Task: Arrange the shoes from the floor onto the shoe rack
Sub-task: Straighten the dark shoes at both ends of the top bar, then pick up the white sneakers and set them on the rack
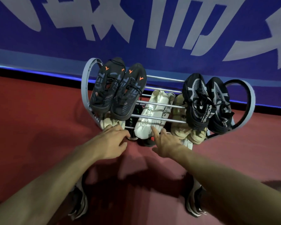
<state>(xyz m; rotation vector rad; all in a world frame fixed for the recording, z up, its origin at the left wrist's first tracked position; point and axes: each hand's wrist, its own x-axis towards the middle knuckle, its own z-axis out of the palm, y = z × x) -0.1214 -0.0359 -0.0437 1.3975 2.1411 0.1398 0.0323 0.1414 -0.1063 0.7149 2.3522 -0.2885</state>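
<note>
The grey shoe rack (85,88) stands against the blue banner. Its top tier holds a black pair with orange marks (118,90) on the left and a black-and-grey mesh pair (206,103) on the right. Below them lie white sneakers (152,116), beige shoes (180,120) and a cream shoe (109,123). A dark shoe with green marks (134,125) sits low in the rack. My left hand (115,141) curls its fingers on that shoe's heel. My right hand (166,143) has its fingers apart, the index finger touching the white sneaker's toe.
Red floor (39,127) stretches on both sides of the rack. The blue banner with white lettering (136,30) rises right behind it. A second dark shoe (146,143) lies on the floor under my right hand. My own feet in dark shoes (79,202) stand near the bottom edge.
</note>
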